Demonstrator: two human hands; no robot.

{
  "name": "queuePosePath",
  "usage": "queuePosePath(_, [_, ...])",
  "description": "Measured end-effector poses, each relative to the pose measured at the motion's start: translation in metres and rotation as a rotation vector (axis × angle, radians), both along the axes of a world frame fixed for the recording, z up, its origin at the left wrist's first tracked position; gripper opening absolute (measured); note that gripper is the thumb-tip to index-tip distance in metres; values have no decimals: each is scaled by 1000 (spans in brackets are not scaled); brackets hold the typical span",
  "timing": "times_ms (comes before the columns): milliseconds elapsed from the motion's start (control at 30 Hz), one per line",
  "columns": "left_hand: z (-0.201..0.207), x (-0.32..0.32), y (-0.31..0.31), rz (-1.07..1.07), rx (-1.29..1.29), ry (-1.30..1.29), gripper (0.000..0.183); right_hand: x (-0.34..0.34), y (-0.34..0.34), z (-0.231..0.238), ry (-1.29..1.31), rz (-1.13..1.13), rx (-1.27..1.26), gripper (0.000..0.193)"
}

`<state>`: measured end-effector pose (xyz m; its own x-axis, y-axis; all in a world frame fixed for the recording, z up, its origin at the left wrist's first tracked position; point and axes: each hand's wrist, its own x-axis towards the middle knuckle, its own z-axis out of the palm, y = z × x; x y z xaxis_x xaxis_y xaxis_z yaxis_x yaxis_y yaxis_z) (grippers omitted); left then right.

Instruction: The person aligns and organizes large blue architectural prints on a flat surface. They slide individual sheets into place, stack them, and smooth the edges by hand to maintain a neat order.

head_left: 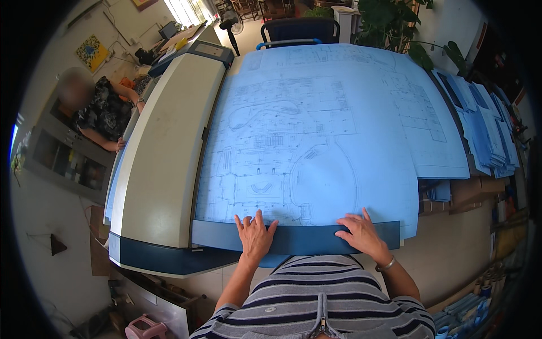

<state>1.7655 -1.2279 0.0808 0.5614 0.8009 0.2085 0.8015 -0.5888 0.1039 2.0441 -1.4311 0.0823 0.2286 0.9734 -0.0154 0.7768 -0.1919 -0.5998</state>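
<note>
Right now my left hand [255, 236] lies flat, fingers spread, on the near edge of the big blueprint sheet [316, 147], and my right hand [361, 234] does the same further along that edge; neither hand has closed around anything, both just press palm-down. The sheet lies spread over the table, its near edge over the dark blue front rail [293, 238], so I judge the two flat palms pin the paper square and taut rather than grip it. Just left of the sheet runs the long cream-and-blue large-format printer [164, 164], its body alongside the paper. A stack of folded blueprints [485, 135] sits fanned out at the right, well apart from my hands. A seated person [101, 116] is beyond the printer, on my left
</note>
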Motion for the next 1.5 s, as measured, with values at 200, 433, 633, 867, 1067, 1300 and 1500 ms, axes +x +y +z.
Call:
queuePosePath(200, [0,29,-20,151,-36,118,66,42,-37,3,22,-22,-39,33])
queuePosePath(433, [0,105,-79,-59,-84,-25,60,85,-69,0,47,14,-39,34])
queuePosePath(633, [-12,111,-84,28,-54,-28,60,109,-94,-10,20,-40,-6,33])
queuePosePath(867, [-23,113,-76,171,-26,84,61,134,-109,-24,-11,-125,32,34])
queuePosePath(1067, [-33,130,-79,186,-27,84,66,154,-118,-35,-39,-124,77,31])
queuePosePath(1300, [-31,160,-109,-115,-81,-68,64,150,-110,-26,-8,-114,-19,33])
queuePosePath(1500, [-46,152,-108,-70,-23,-95,62,153,-116,-28,-8,-118,23,33])
